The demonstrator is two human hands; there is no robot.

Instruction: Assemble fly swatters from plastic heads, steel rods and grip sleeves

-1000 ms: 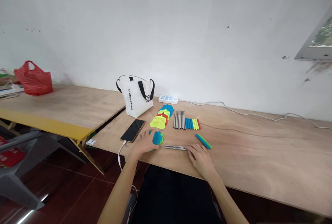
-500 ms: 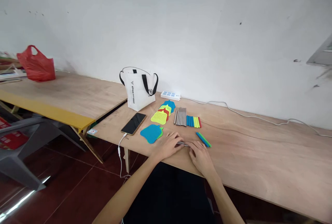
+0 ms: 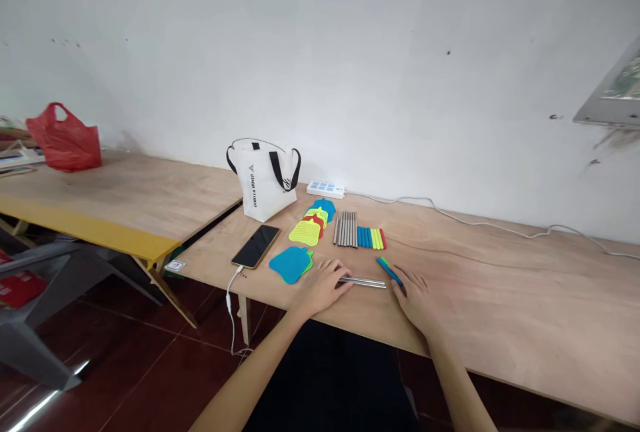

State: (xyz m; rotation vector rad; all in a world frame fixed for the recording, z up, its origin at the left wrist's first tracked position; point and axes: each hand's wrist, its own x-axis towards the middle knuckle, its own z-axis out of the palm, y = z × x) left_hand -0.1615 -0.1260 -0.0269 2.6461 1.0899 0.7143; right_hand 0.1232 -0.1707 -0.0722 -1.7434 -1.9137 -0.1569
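Observation:
My left hand [image 3: 324,287] rests on the table with its fingers closed over the left ends of a few shiny metal rods [image 3: 369,282]. Their right ends stick out toward my other hand. My right hand [image 3: 416,297] has thumb and fingers around a blue tube [image 3: 393,273] with a green one beside it, partly hidden. Left of my left hand lie a blue fly swatter head [image 3: 289,264] and a green one beneath it. Behind, yellow, red and blue swatter heads [image 3: 306,232] overlap. A row of metal rods [image 3: 345,229] lies beside blue, yellow and red tubes [image 3: 370,238].
A phone [image 3: 256,247] on a white cable lies at the left. Behind it stand a white bag [image 3: 267,185] and a power strip [image 3: 325,189], its cord running right along the wall. Another table [image 3: 150,185] at left holds a red plastic bag [image 3: 67,142].
My right hand has left the metal rods and moved right onto the blue and green tubes. My left hand stays on the rods, whose right ends now show. The view has shifted slightly.

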